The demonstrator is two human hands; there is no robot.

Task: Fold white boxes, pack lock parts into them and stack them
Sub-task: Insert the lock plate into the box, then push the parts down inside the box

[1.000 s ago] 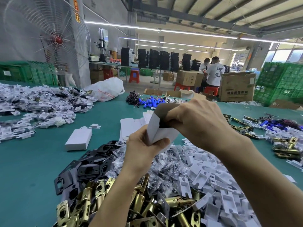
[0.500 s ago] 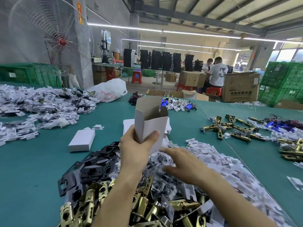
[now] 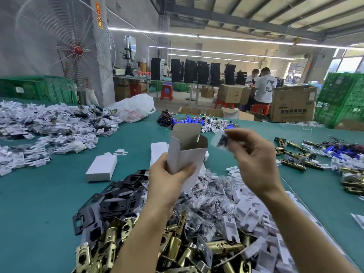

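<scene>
While gripping the white box [image 3: 187, 152] upright in left hand [image 3: 167, 182], just drop the little bag [image 3: 219, 139] pinched by right hand [image 3: 256, 160] straight in.

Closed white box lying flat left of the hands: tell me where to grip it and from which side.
Come from above and pinch the closed white box across its two long side walls. It lies flat on its broad face on the green table, nothing against it, so both long sides look free for a one-hand pinch.
</scene>
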